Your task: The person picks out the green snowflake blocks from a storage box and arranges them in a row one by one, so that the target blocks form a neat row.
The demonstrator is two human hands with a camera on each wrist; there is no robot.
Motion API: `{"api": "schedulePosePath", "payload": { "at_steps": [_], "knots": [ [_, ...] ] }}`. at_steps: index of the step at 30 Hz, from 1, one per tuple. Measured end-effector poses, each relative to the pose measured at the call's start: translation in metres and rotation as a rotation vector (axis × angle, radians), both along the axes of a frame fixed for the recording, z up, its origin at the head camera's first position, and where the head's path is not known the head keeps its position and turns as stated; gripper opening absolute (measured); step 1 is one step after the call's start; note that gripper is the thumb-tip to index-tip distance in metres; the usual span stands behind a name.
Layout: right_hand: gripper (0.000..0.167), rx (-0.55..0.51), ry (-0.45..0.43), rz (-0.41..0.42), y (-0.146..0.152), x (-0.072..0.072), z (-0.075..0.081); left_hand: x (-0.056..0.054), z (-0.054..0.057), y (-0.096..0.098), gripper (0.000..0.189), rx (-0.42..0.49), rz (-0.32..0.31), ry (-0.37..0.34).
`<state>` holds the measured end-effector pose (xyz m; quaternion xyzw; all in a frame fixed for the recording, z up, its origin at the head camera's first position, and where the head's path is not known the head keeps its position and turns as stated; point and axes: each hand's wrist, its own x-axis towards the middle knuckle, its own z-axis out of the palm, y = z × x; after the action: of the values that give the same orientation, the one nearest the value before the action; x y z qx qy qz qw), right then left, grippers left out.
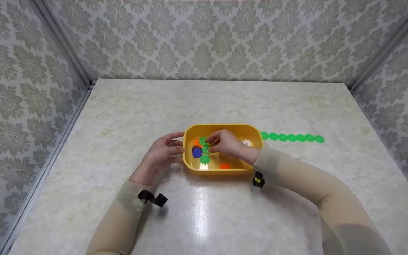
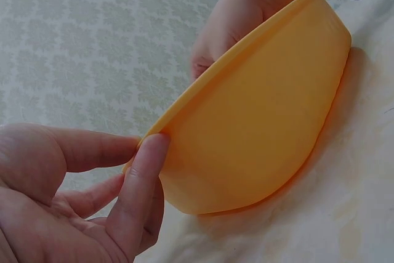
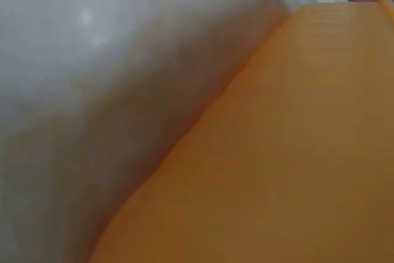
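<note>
A yellow plastic tub (image 1: 221,171) stands on the table, with several small notched plastic discs inside. My left hand (image 1: 163,152) holds the tub's left end; in the left wrist view, its fingertips (image 2: 154,146) pinch the rim. My right hand (image 1: 227,143) reaches down into the tub, thumb and fingers curled at a green notched disc (image 1: 206,148). Around it lie another green disc (image 1: 205,159), blue discs (image 1: 197,152) and an orange piece (image 1: 197,142). The tub wall (image 3: 277,152) fills much of the right wrist view and hides the right fingers there.
A straight chain of joined green discs (image 1: 292,137) lies on the table (image 1: 119,113) from the tub's right end. Inside the tub are also a white disc (image 1: 247,142) and an orange disc (image 1: 225,165). Patterned walls (image 1: 204,39) enclose the back and sides.
</note>
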<state>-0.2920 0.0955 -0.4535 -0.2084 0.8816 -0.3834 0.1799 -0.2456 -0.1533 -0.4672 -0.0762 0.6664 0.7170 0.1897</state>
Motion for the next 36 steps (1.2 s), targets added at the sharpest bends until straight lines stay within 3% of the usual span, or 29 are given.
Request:
{"api": "schedulePosePath", "payload": {
  "at_steps": [9, 15, 23, 32, 36],
  "knots": [
    [0.028, 0.182, 0.109, 0.059, -0.006, 0.002, -0.007, 0.001, -0.002, 0.001, 0.064, 0.028, -0.018, 0.034],
    [0.029, 0.242, 0.090, 0.080, -0.005, 0.001, -0.005, 0.001, 0.000, 0.002, 0.062, 0.014, -0.001, 0.016],
    [0.029, 0.181, 0.051, 0.082, 0.000, 0.002, 0.000, 0.000, -0.001, 0.001, 0.060, 0.019, 0.000, 0.014],
    [0.011, 0.124, 0.019, 0.138, 0.012, -0.002, 0.004, 0.001, 0.000, 0.001, 0.062, 0.006, -0.002, 0.000],
    [0.012, 0.080, 0.017, 0.151, 0.022, -0.001, 0.011, 0.001, 0.001, 0.001, 0.060, -0.016, 0.007, -0.020]
  ]
}}
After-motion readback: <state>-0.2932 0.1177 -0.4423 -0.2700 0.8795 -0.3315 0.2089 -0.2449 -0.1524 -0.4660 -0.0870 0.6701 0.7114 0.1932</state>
